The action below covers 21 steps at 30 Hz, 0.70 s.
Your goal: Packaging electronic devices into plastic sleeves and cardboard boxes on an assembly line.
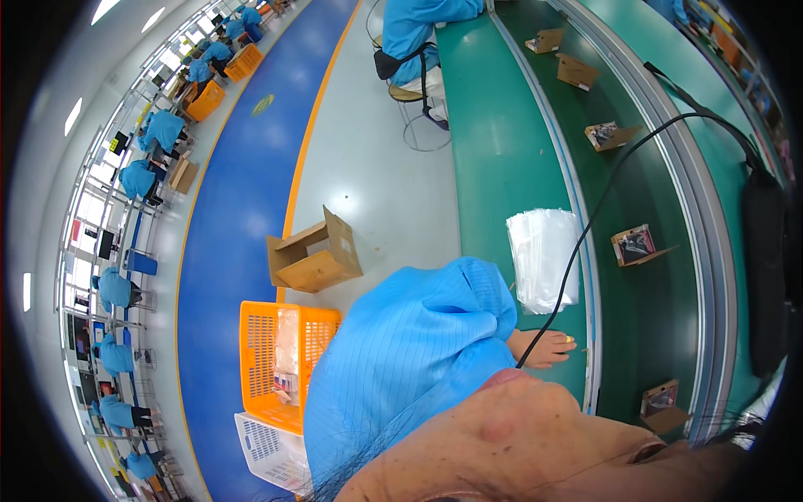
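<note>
A blue sleeve (418, 322) fills the lower middle, and from its cuff my left hand (544, 348) reaches over the green bench (493, 167). Its fingers are stretched toward the conveyor, with a yellow cover on one fingertip. Nothing shows in them. Just beyond this hand lies a fanned stack of clear plastic bags (545, 259), apart from the fingers. On the dark green belt (644, 330) sits an open small cardboard box (636, 245) with dark contents; another open box (663, 406) stands lower down. My right hand is out of sight.
Several more small boxes (611, 135) line the belt. A black cable (619, 159) crosses above it. Left of me stand a cardboard carton (314, 255), an orange crate (272, 314) holding packages, and a white crate (268, 456). A co-worker (414, 29) in blue sits farther up the bench.
</note>
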### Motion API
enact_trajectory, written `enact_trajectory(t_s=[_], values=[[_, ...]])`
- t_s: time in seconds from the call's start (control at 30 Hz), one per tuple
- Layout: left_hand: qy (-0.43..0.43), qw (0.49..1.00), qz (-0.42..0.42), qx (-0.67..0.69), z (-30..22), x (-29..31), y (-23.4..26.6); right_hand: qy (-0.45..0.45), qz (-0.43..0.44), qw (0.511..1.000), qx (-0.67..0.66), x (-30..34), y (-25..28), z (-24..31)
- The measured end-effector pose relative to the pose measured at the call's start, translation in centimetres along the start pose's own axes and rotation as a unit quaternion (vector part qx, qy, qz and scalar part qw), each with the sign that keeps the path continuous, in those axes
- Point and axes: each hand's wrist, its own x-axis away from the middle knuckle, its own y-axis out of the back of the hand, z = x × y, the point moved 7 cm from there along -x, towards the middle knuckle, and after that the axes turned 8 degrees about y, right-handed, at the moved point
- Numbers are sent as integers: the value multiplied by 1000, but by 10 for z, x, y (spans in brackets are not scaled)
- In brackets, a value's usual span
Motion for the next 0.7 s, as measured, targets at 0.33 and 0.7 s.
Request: enact_trajectory(t_s=[0.33, 0.7], values=[[33, 999, -7, 23, 6, -31, -8, 78, -141, 984, 80, -23, 58, 86], [3, 995, 101, -13, -10, -29, -29, -150, -7, 973, 172, -12, 48, 54]])
